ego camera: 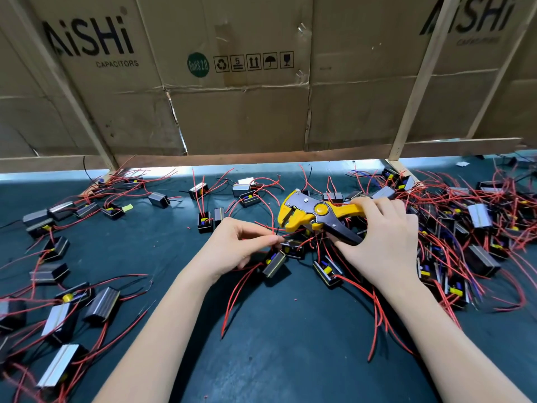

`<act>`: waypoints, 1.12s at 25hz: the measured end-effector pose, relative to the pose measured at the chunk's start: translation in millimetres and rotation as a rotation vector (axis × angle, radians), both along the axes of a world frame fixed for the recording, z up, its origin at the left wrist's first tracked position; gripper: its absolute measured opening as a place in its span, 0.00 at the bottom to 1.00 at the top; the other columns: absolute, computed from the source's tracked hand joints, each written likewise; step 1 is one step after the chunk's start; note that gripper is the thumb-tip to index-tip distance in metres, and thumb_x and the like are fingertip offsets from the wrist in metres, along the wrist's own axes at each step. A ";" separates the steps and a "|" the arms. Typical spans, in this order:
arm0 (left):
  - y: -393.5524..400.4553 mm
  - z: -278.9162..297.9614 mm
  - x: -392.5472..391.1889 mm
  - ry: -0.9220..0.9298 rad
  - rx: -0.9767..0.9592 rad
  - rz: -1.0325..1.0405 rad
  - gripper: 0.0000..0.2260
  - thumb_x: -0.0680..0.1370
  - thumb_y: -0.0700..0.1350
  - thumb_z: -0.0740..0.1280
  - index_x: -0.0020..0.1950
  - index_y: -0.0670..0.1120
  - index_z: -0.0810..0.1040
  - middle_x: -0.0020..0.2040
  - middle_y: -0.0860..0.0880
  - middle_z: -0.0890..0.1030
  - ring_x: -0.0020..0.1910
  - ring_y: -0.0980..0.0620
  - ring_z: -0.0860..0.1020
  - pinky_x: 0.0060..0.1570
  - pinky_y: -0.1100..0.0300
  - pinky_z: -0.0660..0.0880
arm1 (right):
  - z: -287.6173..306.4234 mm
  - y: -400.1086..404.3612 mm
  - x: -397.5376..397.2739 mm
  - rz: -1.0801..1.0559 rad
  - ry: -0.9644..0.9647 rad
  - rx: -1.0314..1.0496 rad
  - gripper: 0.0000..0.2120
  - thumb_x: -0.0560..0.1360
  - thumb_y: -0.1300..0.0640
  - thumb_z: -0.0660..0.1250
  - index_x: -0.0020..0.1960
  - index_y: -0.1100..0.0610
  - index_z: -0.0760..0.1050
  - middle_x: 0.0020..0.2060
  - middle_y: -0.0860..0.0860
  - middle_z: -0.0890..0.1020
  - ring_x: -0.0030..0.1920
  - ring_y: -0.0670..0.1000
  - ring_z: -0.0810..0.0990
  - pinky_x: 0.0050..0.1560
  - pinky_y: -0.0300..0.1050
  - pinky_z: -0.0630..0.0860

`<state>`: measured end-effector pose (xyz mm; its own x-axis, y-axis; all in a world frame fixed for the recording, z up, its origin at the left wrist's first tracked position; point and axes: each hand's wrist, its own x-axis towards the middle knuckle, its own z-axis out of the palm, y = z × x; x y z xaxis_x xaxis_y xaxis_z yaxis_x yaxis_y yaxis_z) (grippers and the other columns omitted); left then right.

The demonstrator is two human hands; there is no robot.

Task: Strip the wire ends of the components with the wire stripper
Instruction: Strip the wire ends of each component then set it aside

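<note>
A yellow and black wire stripper (308,212) is in my right hand (380,237), jaws pointing left, a little above the table. My left hand (235,242) pinches a thin red wire (290,233) just below the stripper's jaws. That wire seems to belong to a small black box component (274,264) lying beneath my fingers, though the tangle hides the link. Several more black components with red wires lie around both hands.
A dense pile of components (465,228) and tangled red wires fills the right side. Looser components (58,248) are scattered at the left. Dark green mat (276,344) covers the table. Cardboard boxes (232,82) and wooden slats stand at the back.
</note>
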<state>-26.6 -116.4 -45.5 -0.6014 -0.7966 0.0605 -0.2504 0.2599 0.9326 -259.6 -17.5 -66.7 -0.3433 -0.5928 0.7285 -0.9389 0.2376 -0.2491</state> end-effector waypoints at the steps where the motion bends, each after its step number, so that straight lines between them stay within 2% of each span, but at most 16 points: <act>1: 0.8 0.5 -0.5 -0.002 -0.010 0.002 0.05 0.77 0.43 0.71 0.46 0.46 0.87 0.42 0.51 0.86 0.20 0.56 0.63 0.21 0.69 0.61 | -0.1 0.0 0.7 0.001 0.000 0.001 0.28 0.60 0.42 0.80 0.55 0.56 0.80 0.45 0.55 0.79 0.48 0.60 0.75 0.46 0.52 0.65; 9: 0.8 -0.6 -1.4 -0.022 -0.040 0.022 0.06 0.77 0.44 0.71 0.43 0.48 0.87 0.41 0.48 0.86 0.22 0.54 0.63 0.23 0.66 0.60 | 2.4 1.4 5.0 0.016 -0.027 0.057 0.27 0.61 0.40 0.78 0.54 0.54 0.80 0.45 0.53 0.80 0.49 0.60 0.76 0.47 0.51 0.64; 13: -1.6 -1.9 -1.7 -0.019 -0.041 0.016 0.06 0.77 0.46 0.70 0.43 0.51 0.87 0.41 0.48 0.86 0.24 0.53 0.63 0.25 0.64 0.60 | 6.7 3.7 7.2 0.003 -0.035 0.057 0.25 0.63 0.34 0.70 0.49 0.52 0.79 0.41 0.49 0.80 0.46 0.58 0.77 0.45 0.49 0.61; 16: -2.2 -3.2 -1.2 -0.012 -0.055 0.010 0.06 0.77 0.47 0.71 0.43 0.52 0.87 0.41 0.45 0.86 0.24 0.53 0.63 0.25 0.64 0.61 | 8.3 3.6 9.4 0.000 -0.027 0.049 0.24 0.63 0.34 0.69 0.47 0.53 0.79 0.38 0.49 0.79 0.43 0.57 0.78 0.44 0.49 0.59; 22: -2.4 -3.8 -0.9 0.007 -0.069 0.008 0.04 0.75 0.48 0.73 0.44 0.51 0.87 0.42 0.37 0.83 0.25 0.51 0.64 0.27 0.63 0.62 | 6.1 4.0 4.5 -0.072 -0.010 0.070 0.28 0.64 0.34 0.67 0.51 0.56 0.78 0.43 0.53 0.80 0.47 0.60 0.75 0.46 0.52 0.63; 25: -1.7 -4.7 -1.2 0.003 -0.065 -0.004 0.04 0.76 0.47 0.72 0.44 0.49 0.87 0.40 0.48 0.85 0.25 0.52 0.64 0.27 0.64 0.62 | 4.4 3.0 2.2 -0.053 0.003 0.100 0.27 0.63 0.38 0.75 0.52 0.56 0.78 0.45 0.53 0.80 0.48 0.60 0.75 0.48 0.52 0.64; 28: -1.5 -5.4 -1.4 -0.007 -0.063 -0.002 0.05 0.76 0.46 0.72 0.44 0.49 0.87 0.38 0.53 0.85 0.25 0.52 0.65 0.27 0.64 0.63 | 2.7 2.0 3.6 -0.025 0.014 0.092 0.27 0.62 0.38 0.76 0.52 0.55 0.78 0.44 0.52 0.79 0.48 0.59 0.75 0.47 0.52 0.63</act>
